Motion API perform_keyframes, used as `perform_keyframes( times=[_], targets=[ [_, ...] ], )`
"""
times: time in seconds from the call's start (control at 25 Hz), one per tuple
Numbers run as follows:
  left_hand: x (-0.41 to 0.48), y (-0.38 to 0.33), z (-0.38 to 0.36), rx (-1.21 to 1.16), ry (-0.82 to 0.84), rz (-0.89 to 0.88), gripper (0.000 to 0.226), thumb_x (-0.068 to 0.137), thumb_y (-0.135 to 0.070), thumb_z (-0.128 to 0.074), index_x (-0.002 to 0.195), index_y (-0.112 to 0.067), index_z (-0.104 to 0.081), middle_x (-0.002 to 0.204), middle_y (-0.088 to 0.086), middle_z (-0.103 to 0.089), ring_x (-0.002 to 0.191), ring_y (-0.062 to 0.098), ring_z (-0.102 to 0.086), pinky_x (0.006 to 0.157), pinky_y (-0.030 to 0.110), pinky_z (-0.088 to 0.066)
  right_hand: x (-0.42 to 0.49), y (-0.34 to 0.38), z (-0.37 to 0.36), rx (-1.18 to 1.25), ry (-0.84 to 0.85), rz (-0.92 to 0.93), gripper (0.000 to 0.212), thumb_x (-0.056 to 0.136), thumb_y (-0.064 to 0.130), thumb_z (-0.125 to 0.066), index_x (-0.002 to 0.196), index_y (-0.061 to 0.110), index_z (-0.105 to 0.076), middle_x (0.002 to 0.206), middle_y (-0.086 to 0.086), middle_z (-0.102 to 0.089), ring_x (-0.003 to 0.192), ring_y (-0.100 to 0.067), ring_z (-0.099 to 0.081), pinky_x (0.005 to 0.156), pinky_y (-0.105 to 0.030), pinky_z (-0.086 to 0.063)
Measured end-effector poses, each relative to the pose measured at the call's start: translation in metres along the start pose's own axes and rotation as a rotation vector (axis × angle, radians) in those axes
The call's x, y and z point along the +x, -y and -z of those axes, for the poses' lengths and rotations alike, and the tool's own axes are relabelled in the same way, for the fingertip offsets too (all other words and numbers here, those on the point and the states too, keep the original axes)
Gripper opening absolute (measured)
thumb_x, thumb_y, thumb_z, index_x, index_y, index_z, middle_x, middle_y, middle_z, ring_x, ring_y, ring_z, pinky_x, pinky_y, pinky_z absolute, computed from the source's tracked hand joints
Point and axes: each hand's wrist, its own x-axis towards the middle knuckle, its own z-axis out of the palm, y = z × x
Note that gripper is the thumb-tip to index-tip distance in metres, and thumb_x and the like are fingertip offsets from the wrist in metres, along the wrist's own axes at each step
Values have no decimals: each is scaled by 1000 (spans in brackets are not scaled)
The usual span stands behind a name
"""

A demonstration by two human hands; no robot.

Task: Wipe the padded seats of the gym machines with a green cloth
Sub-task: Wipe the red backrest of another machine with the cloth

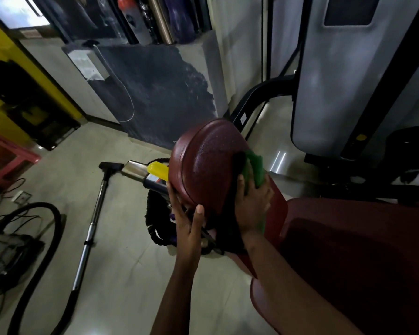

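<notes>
A dark red padded roller [203,165] sticks out from the gym machine at mid-frame, its round end facing me and speckled with droplets. My left hand [188,217] grips the lower edge of that round end, thumb on the front, fingers behind. My right hand [250,201] presses a crumpled green cloth [255,169] against the right side of the roller. A wide dark red padded seat [353,250] fills the lower right, under my right forearm.
A vacuum wand [91,228] with its floor head lies on the tiled floor to the left, its black hose [46,228] looping beside it. A steel canister with a yellow part [155,171] sits behind the roller. The machine's grey shroud [329,81] stands at right.
</notes>
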Motion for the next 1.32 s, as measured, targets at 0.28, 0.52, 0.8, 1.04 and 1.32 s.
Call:
perform_keyframes(
  times=[0.28, 0.52, 0.8, 1.04, 1.32],
  targets=[
    [3, 0, 3, -5, 39, 37, 102, 69, -76, -54, 147, -41, 2, 134, -42, -40, 127, -12, -41, 109, 26, -36, -15, 54, 18, 114, -20, 318, 44, 93, 45, -33, 137, 44, -35, 146, -5, -35, 126, -16, -35, 103, -18, -28],
    [2, -3, 4, -26, 34, 63, 104, 67, -77, -55, 146, -41, 2, 123, -52, -40, 120, -18, -43, 98, 8, -41, 40, 56, -3, 58, -99, 182, 46, 91, 43, -30, 137, 41, -35, 144, -17, -37, 121, -38, -38, 90, -59, -42],
    [0, 4, 4, -96, 9, 75, 89, 74, -47, -60, 144, -48, -5, 129, -34, -51, 123, -5, -49, 96, 14, -45, 12, 82, -5, 3, -100, 449, 39, 92, 45, -34, 131, 45, -43, 141, -8, -40, 122, -29, -39, 98, -43, -33],
    [1, 2, 1, -61, -4, 76, 87, 73, -51, -56, 142, -53, -3, 127, -44, -44, 122, -12, -46, 95, 10, -42, 67, 65, -2, 24, -110, 272, 50, 88, 47, -30, 132, 33, -48, 142, -14, -40, 125, -36, -36, 99, -56, -34],
    [0, 0, 2, -25, -4, 76, 92, 70, -49, -60, 143, -53, -4, 124, -41, -48, 121, -9, -49, 98, 20, -44, 80, 75, -5, 21, -105, 368, 47, 89, 47, -30, 128, 33, -53, 135, -12, -47, 125, -33, -40, 99, -53, -34]
  ],
)
